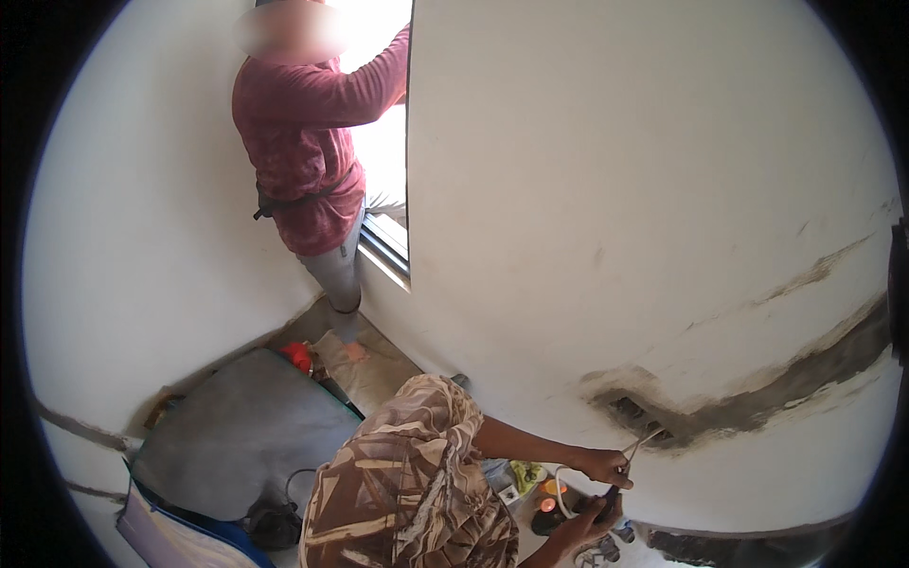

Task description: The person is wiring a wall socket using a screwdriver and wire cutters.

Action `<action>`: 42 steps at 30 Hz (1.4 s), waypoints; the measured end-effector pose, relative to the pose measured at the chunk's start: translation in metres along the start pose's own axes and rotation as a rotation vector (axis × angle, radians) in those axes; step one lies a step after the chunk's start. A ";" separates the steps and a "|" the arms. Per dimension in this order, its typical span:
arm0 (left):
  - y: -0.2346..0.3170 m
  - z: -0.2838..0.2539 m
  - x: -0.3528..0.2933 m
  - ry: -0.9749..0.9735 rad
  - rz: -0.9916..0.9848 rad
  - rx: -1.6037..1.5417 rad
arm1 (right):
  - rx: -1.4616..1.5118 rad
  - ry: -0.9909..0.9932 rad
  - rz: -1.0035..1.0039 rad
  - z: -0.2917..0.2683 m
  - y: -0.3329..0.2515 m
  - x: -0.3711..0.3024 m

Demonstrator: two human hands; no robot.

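My left hand (pixel 606 465) reaches right from a brown patterned sleeve (pixel 407 473). Its fingers are closed on a thin pale wire (pixel 646 438) that runs to a recessed box (pixel 630 414) in the wall. Just below, my right hand (pixel 597 519) is closed around a dark hand tool (pixel 612 496); its exact kind is hard to make out. The tool's upper end lies close to my left fingers. A white cable (pixel 562 488) curves beside the two hands.
A person in a maroon top (pixel 303 123) stands by the bright window (pixel 383 142). A grey board-like surface (pixel 246 435) is at left. Small items, including an orange-topped one (pixel 549 505), sit below my hands. A rough plastered channel (pixel 786 379) crosses the right wall.
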State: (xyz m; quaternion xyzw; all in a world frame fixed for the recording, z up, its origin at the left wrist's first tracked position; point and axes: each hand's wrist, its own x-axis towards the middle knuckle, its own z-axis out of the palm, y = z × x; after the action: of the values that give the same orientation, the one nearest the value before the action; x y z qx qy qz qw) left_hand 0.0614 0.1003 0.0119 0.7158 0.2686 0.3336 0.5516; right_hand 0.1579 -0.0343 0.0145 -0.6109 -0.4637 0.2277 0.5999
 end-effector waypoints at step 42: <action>-0.102 0.028 0.015 0.403 0.763 0.355 | 1.192 -0.378 1.018 -0.023 0.010 0.009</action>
State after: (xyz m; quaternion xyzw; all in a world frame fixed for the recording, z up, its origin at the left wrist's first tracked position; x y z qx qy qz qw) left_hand 0.0908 0.1194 -0.0886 0.7677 0.1407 0.5939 0.1954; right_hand 0.1842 -0.0371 0.0120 -0.2756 -0.0226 0.7817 0.5590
